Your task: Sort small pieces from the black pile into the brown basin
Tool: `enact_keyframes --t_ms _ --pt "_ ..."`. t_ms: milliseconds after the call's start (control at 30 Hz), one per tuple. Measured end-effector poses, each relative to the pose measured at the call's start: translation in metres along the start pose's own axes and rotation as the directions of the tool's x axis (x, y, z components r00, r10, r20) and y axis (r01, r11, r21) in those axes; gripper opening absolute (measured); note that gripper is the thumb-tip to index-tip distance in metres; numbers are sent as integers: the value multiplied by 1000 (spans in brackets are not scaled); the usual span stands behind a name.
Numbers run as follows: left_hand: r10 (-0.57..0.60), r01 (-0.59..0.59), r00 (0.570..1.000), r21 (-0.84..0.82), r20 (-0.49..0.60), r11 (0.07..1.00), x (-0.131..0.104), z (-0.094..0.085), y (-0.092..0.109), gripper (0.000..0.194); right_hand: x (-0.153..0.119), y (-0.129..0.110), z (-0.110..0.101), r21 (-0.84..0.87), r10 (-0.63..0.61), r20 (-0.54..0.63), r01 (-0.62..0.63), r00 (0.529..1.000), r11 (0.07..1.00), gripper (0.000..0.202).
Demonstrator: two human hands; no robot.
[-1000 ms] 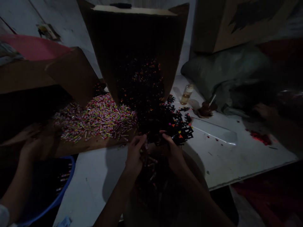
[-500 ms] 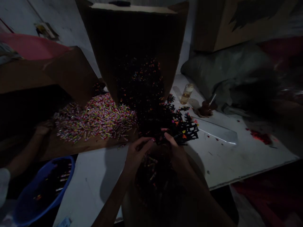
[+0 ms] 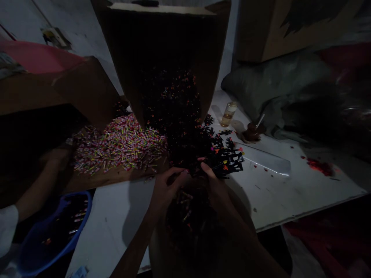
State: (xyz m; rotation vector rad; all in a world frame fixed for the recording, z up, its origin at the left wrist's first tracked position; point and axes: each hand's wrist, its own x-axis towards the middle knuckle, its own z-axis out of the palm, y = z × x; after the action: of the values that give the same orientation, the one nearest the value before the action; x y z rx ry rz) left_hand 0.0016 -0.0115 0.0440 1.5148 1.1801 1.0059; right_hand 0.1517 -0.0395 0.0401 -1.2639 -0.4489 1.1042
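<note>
My left hand (image 3: 169, 184) is closed, thumb and fingertips pinched on something small and dark that I cannot make out. Close beside it my right hand (image 3: 213, 179) is closed too, its thumb pressed to the fingers, and what it grips is lost in shadow. Behind both hands spreads a heap of small black pieces with coloured tips (image 3: 179, 112), spilling from a tipped cardboard box (image 3: 123, 65). Some black pieces (image 3: 228, 160) lie just right of my right hand. Below my hands sits a dark container holding small striped pieces (image 3: 185, 204).
A pile of small pink-and-yellow striped tubes (image 3: 121, 144) lies at left, where a co-worker's arm (image 3: 43, 181) reaches in. A blue basin (image 3: 87, 220) stands lower left. On the white table (image 3: 275, 197) are a small bottle (image 3: 228, 115), a clear plastic case (image 3: 268, 160) and red bits (image 3: 320, 168).
My hands stay nearly in place, with slight finger movement at the left hand. The co-worker's arm at left has moved a little to the right.
</note>
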Motion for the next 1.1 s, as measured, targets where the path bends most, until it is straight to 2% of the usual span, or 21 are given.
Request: enact_keyframes --t_ms 133,267,400,533,600,733,867,933,967,1100 --pt "24 -24 999 -2 -35 1000 1 2 0 19 0 3 0 118 73 48 -78 996 990 37" --pt "65 -65 996 5 -65 998 -2 5 0 16 1 6 0 148 68 35 -72 997 986 41" --pt "102 -93 993 120 -66 988 -5 6 -2 18 0 5 2 175 56 -5 -54 998 983 38" --pt "229 -214 973 319 -10 923 -7 3 -4 20 -5 4 6 220 97 14 -98 995 971 40" --pt "317 -301 948 421 33 856 -8 2 -7 22 -7 5 8 250 108 -2 -104 994 963 41" --pt "506 -465 857 571 98 677 -9 -3 -20 27 -12 8 13 288 137 -61 -114 989 951 45" --pt "601 -557 784 602 154 572 -5 -11 -29 30 -14 11 16 313 181 -48 -157 982 937 47" --pt "620 -600 765 546 178 584 -2 -16 -28 31 -15 12 16 314 194 -43 -171 980 934 47" --pt "614 -607 768 514 183 606 -1 -18 -28 32 -15 13 17 313 197 -42 -174 980 934 46" --pt "541 -549 828 414 148 727 -4 -19 -26 33 -15 13 17 298 199 -19 -184 980 937 46"
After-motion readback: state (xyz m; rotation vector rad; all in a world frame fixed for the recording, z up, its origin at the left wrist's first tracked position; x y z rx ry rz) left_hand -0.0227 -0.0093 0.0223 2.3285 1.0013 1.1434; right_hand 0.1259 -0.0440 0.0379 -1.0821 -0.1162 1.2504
